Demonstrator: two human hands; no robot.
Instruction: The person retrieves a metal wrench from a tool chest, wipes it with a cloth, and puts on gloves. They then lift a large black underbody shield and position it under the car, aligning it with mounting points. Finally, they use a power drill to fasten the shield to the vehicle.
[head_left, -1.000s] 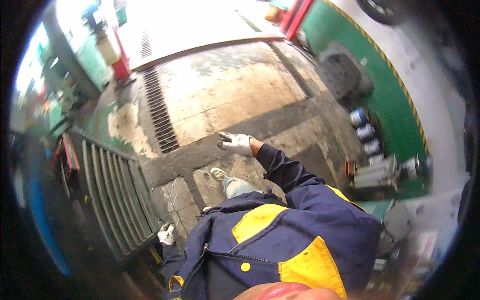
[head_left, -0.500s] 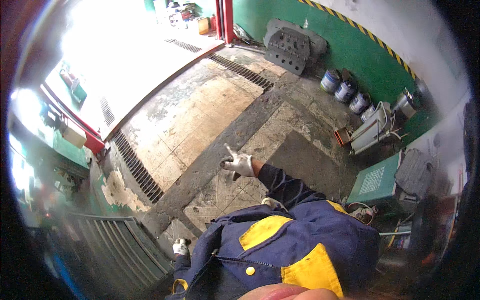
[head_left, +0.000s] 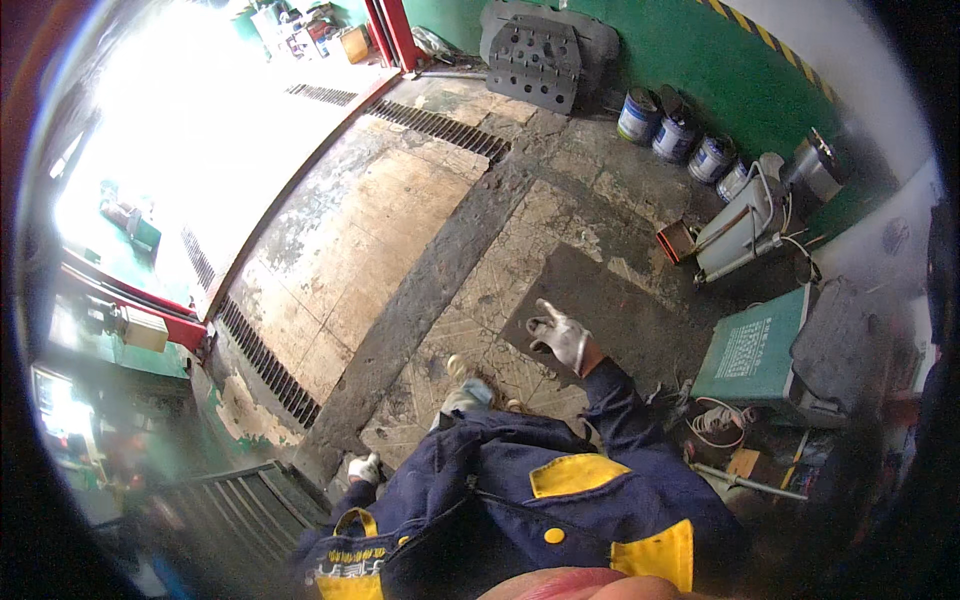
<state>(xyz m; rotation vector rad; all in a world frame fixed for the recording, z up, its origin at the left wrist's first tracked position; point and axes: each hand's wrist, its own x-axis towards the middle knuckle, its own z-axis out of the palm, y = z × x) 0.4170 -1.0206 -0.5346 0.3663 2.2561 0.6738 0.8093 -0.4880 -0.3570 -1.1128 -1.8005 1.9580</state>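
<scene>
My right hand (head_left: 562, 338), in a white glove with a dirty palm side, is raised over a dark floor patch (head_left: 600, 300). Its fingers are bent but apart, and nothing is in them. Low beside the dark slatted metal piece (head_left: 235, 510), my left hand (head_left: 364, 468) hangs in a white glove. Its fingers look curled in, with the thumb on top; no object shows in it. Below my jacket (head_left: 500, 480), dark blue with yellow patches, one shoe tip (head_left: 456, 365) and a light trouser leg (head_left: 465, 397) stick out.
Several paint-like cans (head_left: 675, 138) line the green wall, next to a grey perforated panel (head_left: 535, 60). On the right stand a grey wheeled unit (head_left: 735, 235) and a green cabinet (head_left: 752, 350), with a coiled cable (head_left: 722, 420) below. Floor grates (head_left: 265, 365) edge the worn tiles.
My view has shifted forward and turned. My right hand has swung right, from the dark floor strip to the dark patch. A shoe and trouser leg have come forward into view.
</scene>
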